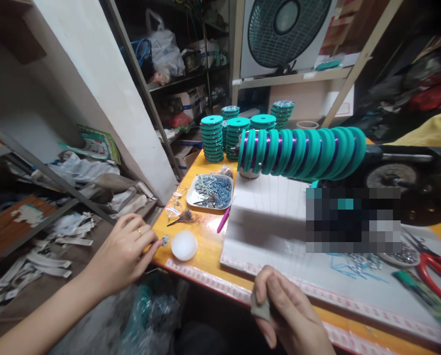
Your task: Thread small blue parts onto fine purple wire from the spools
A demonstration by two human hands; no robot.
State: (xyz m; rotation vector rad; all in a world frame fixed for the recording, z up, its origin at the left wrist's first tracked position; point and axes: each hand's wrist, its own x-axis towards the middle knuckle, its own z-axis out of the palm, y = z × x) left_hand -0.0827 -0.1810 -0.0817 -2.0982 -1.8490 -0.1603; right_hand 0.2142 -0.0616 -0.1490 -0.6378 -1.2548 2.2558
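My left hand (129,249) is at the table's left edge, thumb and fingers pinched on a small bundle of blue and silver pieces (165,240). Just right of it is a round translucent white dish (184,245). My right hand (285,308) is curled at the front edge, fingertips drawn together. A grey-green band (260,306) sits at its fingers; whether anything is pinched there cannot be made out. Beyond, a white tray (189,199) holds many small blue and silver pieces. A magenta-handled tool (223,221) lies beside the white board (267,229).
A row of teal spools (302,153) wound with purple line sits on a geared shaft over the board. Stacked teal spools (212,138) stand behind. Red-handled pliers (437,273) and a bowl of metal bits (401,254) are at right. A fan (287,29) stands at the back.
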